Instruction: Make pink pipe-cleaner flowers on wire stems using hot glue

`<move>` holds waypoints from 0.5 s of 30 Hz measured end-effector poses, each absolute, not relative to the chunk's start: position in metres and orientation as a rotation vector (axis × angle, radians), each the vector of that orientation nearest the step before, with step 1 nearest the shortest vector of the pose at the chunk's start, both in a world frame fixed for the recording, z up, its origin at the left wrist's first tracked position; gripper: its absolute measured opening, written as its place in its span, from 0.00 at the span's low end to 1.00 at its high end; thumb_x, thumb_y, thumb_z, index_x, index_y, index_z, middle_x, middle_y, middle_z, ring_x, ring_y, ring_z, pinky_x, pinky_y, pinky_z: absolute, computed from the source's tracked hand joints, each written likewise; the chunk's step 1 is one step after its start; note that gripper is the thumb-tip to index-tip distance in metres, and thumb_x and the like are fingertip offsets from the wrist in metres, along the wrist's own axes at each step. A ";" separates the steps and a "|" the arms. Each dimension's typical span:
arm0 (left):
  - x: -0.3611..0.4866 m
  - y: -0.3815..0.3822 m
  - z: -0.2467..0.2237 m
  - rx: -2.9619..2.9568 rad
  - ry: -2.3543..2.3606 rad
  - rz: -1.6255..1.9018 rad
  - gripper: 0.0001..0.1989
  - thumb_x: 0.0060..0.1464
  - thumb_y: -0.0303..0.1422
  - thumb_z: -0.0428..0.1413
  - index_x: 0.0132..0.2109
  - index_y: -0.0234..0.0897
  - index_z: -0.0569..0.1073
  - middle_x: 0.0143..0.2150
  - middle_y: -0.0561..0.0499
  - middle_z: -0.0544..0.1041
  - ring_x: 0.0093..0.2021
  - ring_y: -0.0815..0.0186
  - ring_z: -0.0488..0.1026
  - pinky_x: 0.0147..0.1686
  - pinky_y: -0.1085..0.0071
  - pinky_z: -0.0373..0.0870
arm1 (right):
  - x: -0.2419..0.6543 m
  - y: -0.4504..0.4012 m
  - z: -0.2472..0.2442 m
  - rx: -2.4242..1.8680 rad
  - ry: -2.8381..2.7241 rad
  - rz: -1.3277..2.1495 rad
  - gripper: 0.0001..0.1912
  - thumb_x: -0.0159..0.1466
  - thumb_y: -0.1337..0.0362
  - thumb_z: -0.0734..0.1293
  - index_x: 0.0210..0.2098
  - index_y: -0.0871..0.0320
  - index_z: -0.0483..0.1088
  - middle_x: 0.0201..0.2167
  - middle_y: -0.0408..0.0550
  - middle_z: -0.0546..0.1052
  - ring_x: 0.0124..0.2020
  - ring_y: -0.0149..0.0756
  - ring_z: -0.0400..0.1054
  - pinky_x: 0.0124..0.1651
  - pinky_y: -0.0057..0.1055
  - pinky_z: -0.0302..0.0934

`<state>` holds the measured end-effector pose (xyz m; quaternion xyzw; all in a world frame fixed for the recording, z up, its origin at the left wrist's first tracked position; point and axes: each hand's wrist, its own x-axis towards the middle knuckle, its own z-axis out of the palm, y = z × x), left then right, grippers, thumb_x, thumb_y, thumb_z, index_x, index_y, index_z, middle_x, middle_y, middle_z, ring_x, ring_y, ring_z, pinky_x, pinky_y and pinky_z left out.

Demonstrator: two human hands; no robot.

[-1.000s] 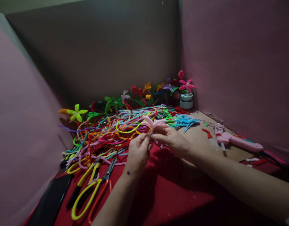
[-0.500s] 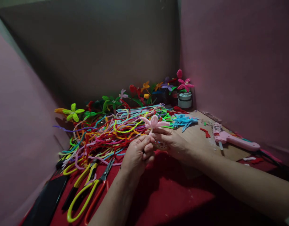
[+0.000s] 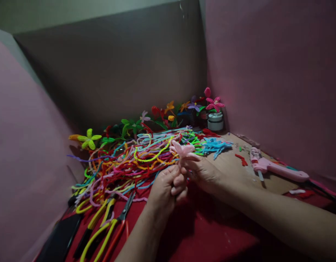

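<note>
Because the pink flower [image 3: 182, 149] before the fuzzy stems [image 3: 116, 174] looks light and soft (and easily crushed, probably), it seems best held underneath, where the left hand [image 3: 168, 185] pinches; the right hand's [image 3: 207, 174] grip is unclear.

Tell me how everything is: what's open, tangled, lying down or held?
Pale pink flower: held, petals spread.
Left hand: closed on it, below petals.
Right hand: touching it, grip partly hidden.
Pipe cleaners: loose, tangled.
Lime flower: petals open.
Glue gun: lying down, not held.
Scissors: lying down, not held.
</note>
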<state>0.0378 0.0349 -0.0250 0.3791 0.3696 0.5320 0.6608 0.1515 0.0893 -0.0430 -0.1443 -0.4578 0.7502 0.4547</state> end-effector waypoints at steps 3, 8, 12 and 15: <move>0.039 0.037 -0.031 1.137 1.184 1.284 0.17 0.52 0.43 0.51 0.25 0.35 0.64 0.16 0.58 0.60 0.12 0.77 0.52 0.13 0.78 0.49 | 0.149 0.089 -0.040 -0.389 -1.096 1.805 0.08 0.52 0.59 0.69 0.30 0.57 0.73 0.19 0.39 0.60 0.20 0.25 0.46 0.23 0.25 0.43; 0.039 0.035 -0.040 1.644 1.544 1.392 0.12 0.54 0.39 0.51 0.27 0.37 0.68 0.18 0.56 0.62 0.17 0.74 0.58 0.20 0.76 0.54 | 0.147 0.089 -0.045 -0.383 -1.082 1.731 0.06 0.53 0.63 0.69 0.30 0.57 0.74 0.21 0.41 0.62 0.22 0.27 0.48 0.25 0.27 0.44; 0.040 0.033 -0.039 1.591 1.502 1.424 0.13 0.54 0.40 0.50 0.27 0.37 0.68 0.17 0.57 0.61 0.15 0.74 0.56 0.18 0.76 0.53 | 0.149 0.086 -0.047 -0.370 -1.082 1.724 0.07 0.52 0.62 0.69 0.30 0.58 0.74 0.21 0.41 0.63 0.23 0.27 0.49 0.26 0.27 0.45; 0.040 0.034 -0.036 1.279 1.279 1.370 0.15 0.53 0.43 0.51 0.26 0.36 0.65 0.15 0.60 0.58 0.12 0.77 0.51 0.13 0.78 0.47 | 0.150 0.086 -0.046 -0.356 -1.093 1.754 0.08 0.52 0.60 0.69 0.29 0.58 0.73 0.22 0.41 0.64 0.23 0.27 0.51 0.26 0.27 0.47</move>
